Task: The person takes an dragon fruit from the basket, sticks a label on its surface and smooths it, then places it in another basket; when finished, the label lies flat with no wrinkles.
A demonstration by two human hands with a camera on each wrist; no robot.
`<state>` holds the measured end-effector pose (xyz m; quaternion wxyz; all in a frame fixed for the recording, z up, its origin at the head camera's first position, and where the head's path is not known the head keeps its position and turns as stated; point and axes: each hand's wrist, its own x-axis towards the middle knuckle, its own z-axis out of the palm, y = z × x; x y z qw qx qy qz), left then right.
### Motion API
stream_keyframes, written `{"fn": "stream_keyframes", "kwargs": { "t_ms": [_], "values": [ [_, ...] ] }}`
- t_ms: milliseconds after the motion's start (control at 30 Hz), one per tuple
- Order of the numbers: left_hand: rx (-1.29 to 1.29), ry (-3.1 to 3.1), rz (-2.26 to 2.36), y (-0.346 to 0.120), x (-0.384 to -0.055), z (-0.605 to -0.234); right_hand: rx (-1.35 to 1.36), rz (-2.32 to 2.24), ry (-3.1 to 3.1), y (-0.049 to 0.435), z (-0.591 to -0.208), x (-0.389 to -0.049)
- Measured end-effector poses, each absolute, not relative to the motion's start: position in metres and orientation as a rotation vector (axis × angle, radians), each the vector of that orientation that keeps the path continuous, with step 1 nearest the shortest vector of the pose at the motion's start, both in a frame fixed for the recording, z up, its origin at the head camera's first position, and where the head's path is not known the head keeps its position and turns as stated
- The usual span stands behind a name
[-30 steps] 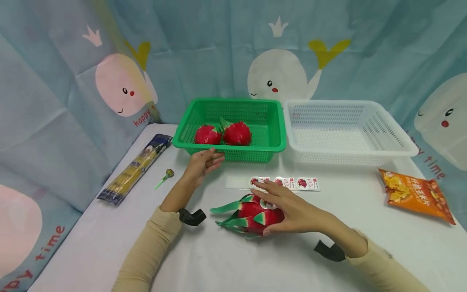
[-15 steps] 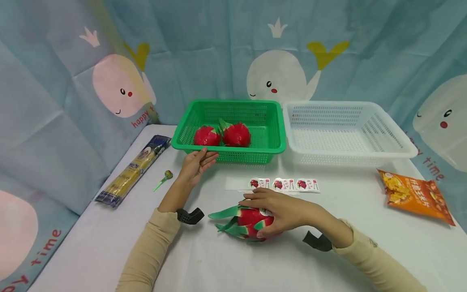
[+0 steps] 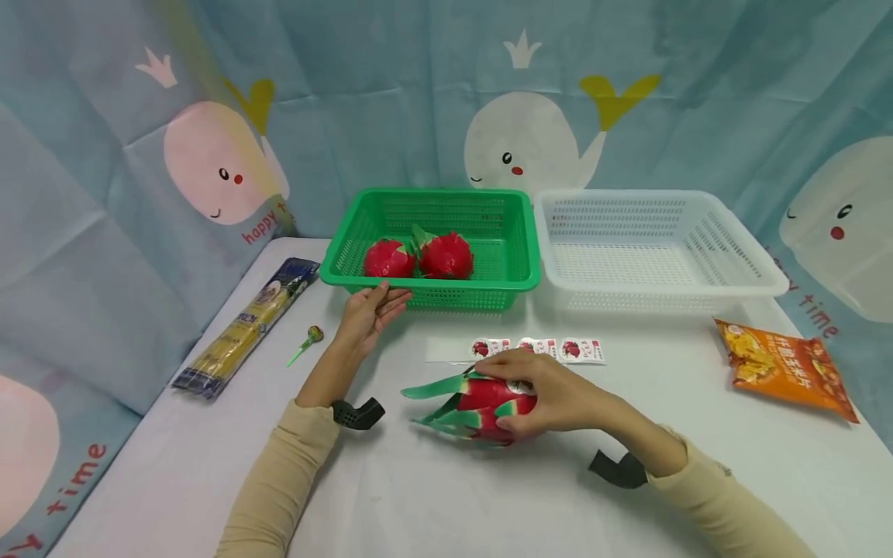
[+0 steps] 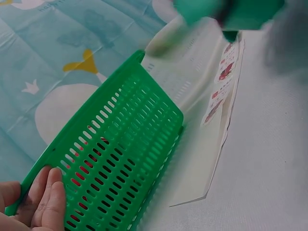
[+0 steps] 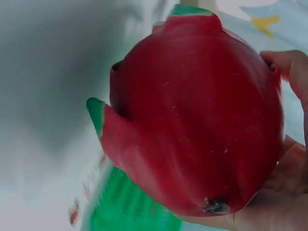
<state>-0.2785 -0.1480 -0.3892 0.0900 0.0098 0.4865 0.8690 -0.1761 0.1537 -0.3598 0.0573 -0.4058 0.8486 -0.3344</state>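
Observation:
My right hand (image 3: 561,391) grips a red dragon fruit (image 3: 484,394) with green leaf tips and a round sticker on its upper side. In the right wrist view the dragon fruit (image 5: 197,110) fills the middle, its stem end towards the camera. At the front rim of the green basket (image 3: 432,284) is my left hand (image 3: 363,319). The left wrist view shows thumb and fingers (image 4: 52,202) pinching that rim from both sides. Inside the basket two more dragon fruits, a left one (image 3: 387,260) and a right one (image 3: 449,257), lie side by side.
A white basket (image 3: 670,292) stands right of the green one. A strip of dragon fruit stickers (image 3: 579,351) lies in front of them. To the left are a spaghetti pack (image 3: 244,329) and a lollipop (image 3: 315,334); to the right, an orange snack bag (image 3: 784,368).
My right hand has closed round the dragon fruit and raised it slightly. The left hand has moved up to the green basket's rim and taken hold of it.

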Motion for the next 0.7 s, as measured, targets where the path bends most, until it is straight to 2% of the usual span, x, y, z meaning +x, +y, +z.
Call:
{"fn": "stream_keyframes", "kwargs": {
  "t_ms": [300,467,700],
  "values": [
    [0.051,1.469,2.584,-0.149,-0.278,-0.390,-0.807,-1.234,2.932,0.213,-0.309,-0.213],
    [0.028,1.513,2.563,-0.148,-0.278,-0.390,-0.389,-1.250,3.103,0.253,-0.279,-0.240],
    [0.029,1.548,2.551,-0.146,-0.280,-0.390,0.135,-1.326,3.212,0.308,-0.276,-0.287]
  ]
}}
